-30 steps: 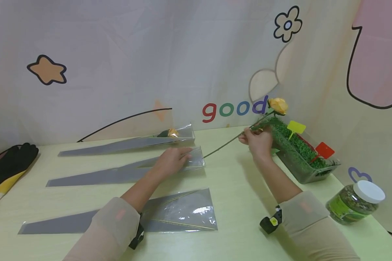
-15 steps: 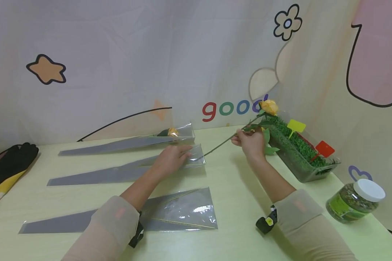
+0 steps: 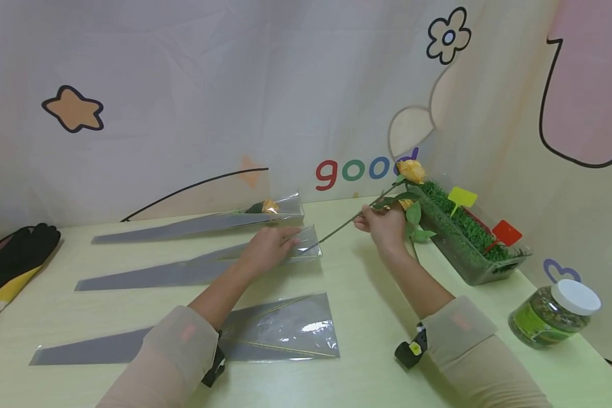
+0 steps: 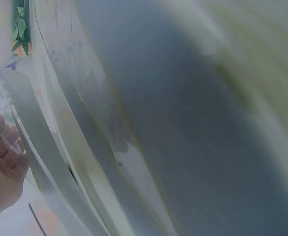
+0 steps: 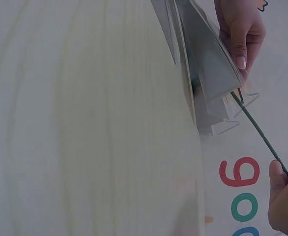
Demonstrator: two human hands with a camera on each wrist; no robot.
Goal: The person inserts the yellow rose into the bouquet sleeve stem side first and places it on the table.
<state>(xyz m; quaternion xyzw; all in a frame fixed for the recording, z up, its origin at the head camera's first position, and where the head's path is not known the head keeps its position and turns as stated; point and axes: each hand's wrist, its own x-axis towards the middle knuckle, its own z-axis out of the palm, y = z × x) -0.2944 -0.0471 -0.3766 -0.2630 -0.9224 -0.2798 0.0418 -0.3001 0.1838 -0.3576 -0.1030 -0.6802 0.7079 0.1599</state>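
My left hand [image 3: 269,249] pinches the upper layer of a clear-and-grey flower sleeve [image 3: 183,271] near its mouth. In the right wrist view that hand [image 5: 242,34] has its thumb on the lifted edge of the sleeve [image 5: 210,59]. Between its fingertips my right hand [image 3: 387,229] pinches the stem [image 3: 339,229] of a yellow artificial rose [image 3: 411,171]. The stem slants down to the left, and its lower end lies inside the sleeve's mouth. Bloom and leaves are outside, up and right. A second yellow bloom [image 3: 406,204] shows partly behind my right hand.
A sleeve holding a rose [image 3: 270,207] lies at the back, and a flat sleeve [image 3: 290,328] in front. On the right stand a planter of artificial grass [image 3: 481,272] with yellow and red tags, and a white-lidded jar [image 3: 551,317]. Black-and-yellow gloves [image 3: 20,260] lie far left.
My right hand has moved left and slightly down with the rose. The stem's end has slid from the sleeve's mouth further inside. My left hand has barely moved.
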